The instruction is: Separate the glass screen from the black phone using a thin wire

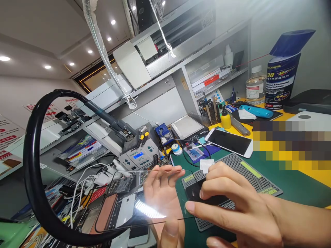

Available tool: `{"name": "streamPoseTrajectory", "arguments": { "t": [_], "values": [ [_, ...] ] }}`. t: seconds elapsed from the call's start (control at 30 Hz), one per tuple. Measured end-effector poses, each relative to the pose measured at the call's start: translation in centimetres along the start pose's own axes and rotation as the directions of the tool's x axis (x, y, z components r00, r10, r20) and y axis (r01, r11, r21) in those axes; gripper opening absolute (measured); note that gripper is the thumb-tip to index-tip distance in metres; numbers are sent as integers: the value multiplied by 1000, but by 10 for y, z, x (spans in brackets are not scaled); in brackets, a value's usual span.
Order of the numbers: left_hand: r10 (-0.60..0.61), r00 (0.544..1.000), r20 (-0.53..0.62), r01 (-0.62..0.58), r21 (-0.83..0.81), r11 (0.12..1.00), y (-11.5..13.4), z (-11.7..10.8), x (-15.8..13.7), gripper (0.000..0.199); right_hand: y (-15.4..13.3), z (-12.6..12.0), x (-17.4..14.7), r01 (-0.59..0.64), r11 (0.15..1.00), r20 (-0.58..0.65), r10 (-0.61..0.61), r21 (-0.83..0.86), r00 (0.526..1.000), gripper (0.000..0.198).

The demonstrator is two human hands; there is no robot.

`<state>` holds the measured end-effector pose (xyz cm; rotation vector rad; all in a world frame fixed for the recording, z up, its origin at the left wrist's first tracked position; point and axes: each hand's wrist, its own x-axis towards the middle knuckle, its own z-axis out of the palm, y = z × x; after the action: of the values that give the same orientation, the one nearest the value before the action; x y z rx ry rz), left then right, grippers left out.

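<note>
A clear glass panel with a thin black border, like a phone screen protector, is tilted above the bench and catches a bright light reflection. My left hand grips it from behind, fingers at the upper edge and thumb near the lower edge. My right hand is over the panel's right end, one finger stretched out and others bent, its thumb apart below. Whether those fingertips touch the glass I cannot tell. Behind them, a black flat piece lies on a grey perforated mat. A small white piece shows just beyond my right knuckles.
A white phone lies on the green mat. A soldering station stands behind, with a thick black hose looping across the left. Several phones and cables crowd the lower left. A spray can and bottle stand right.
</note>
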<state>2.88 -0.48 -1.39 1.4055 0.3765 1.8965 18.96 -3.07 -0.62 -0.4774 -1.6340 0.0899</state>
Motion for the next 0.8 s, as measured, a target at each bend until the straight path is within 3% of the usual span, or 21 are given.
{"name": "streamPoseTrajectory", "arguments": {
  "t": [0.03,0.1,0.17,0.23,0.3,0.37,0.43,0.5,0.63,0.8],
  "values": [
    [-10,1000,16,10,-3,1000,0,-2,1,67,4,-3,3,29,1000,34,-28,-4,999,28],
    [-24,999,48,25,-6,1000,-1,-5,3,63,15,-10,9,253,966,144,-257,41,956,35],
    [-32,997,72,32,1,999,-3,-6,4,64,25,-16,14,333,942,160,-334,36,929,38],
    [-44,997,56,44,2,999,-5,-2,3,71,30,-18,15,342,940,158,-339,12,927,39],
    [-60,997,-44,59,-31,998,-5,5,-1,73,31,-18,13,337,942,164,-332,-1,929,39],
    [-106,994,-25,103,-101,990,0,12,-6,78,30,-17,11,348,937,161,-343,-1,925,41],
    [-235,971,45,240,-177,955,7,16,-9,78,29,-16,11,357,934,151,-353,-3,924,43],
    [-345,933,106,360,-252,898,16,18,-9,74,28,-18,14,314,949,120,-311,-8,943,42],
    [-435,884,173,467,-377,800,25,19,-3,68,24,-22,27,84,995,14,-85,51,996,42],
    [-495,845,203,531,-425,733,21,20,1,64,19,-23,37,-179,958,141,150,222,979,33]
  ]
}}
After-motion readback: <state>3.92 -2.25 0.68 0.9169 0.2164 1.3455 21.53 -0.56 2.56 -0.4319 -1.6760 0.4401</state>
